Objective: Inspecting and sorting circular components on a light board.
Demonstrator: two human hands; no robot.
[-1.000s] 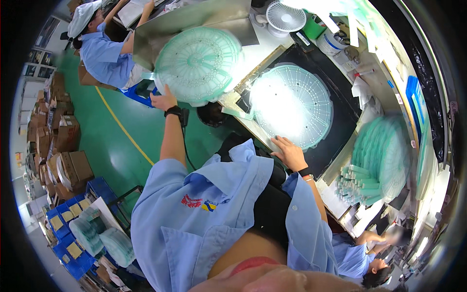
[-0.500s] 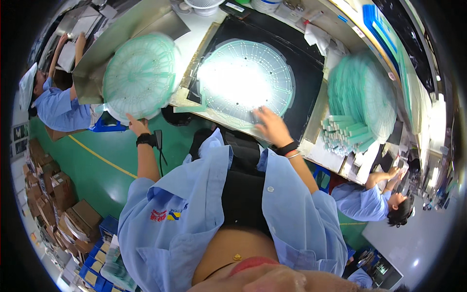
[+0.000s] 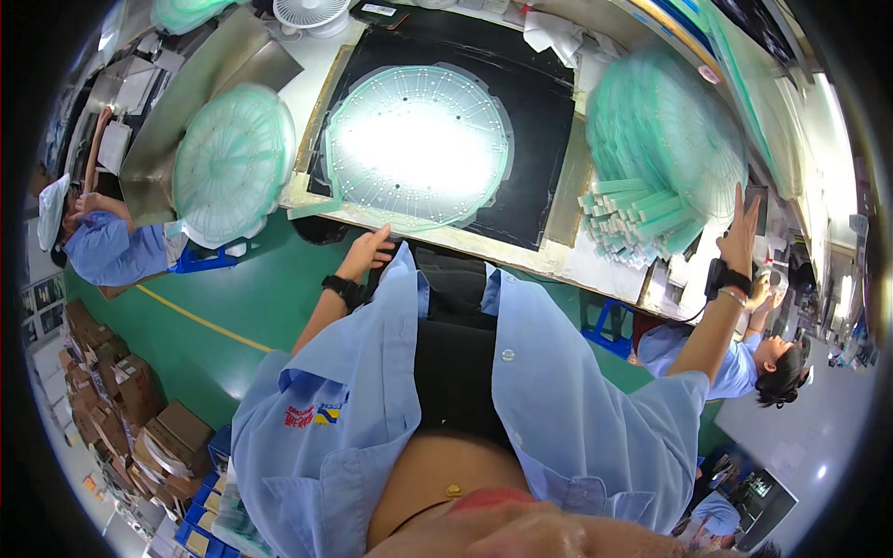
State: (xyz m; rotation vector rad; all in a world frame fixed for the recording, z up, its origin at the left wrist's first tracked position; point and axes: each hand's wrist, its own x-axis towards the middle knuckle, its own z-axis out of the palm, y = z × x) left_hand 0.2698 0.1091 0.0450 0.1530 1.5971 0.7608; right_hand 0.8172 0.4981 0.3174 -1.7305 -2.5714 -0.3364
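A translucent, pale-green round sheet [image 3: 339, 191] with dots and radial lines lies on a black board [image 3: 535, 167], brightly lit from beneath or above; I cannot tell which. My left hand [image 3: 367, 253] is at the bench's front edge, just below that sheet, fingers stretched out and holding nothing visible. Far to the right, my right hand [image 3: 738, 240] reaches up with fingers extended at the right edge of a tall stack of similar round sheets [image 3: 656, 130]. Whether its fingertips touch the stack is unclear. On the left lies another pile of round green sheets [image 3: 233, 163].
A metal partition [image 3: 172, 139] stands behind the left pile. A white fan [image 3: 312, 13] and crumpled white cloth [image 3: 553, 37] sit at the back. Co-workers [image 3: 102, 242] are seated at both sides. Cardboard boxes [image 3: 172, 432] are stacked on the green floor.
My left hand has moved right, from the left pile to the bench edge. My right hand has left the lit sheet and swung right to the tall stack. The view has shifted.
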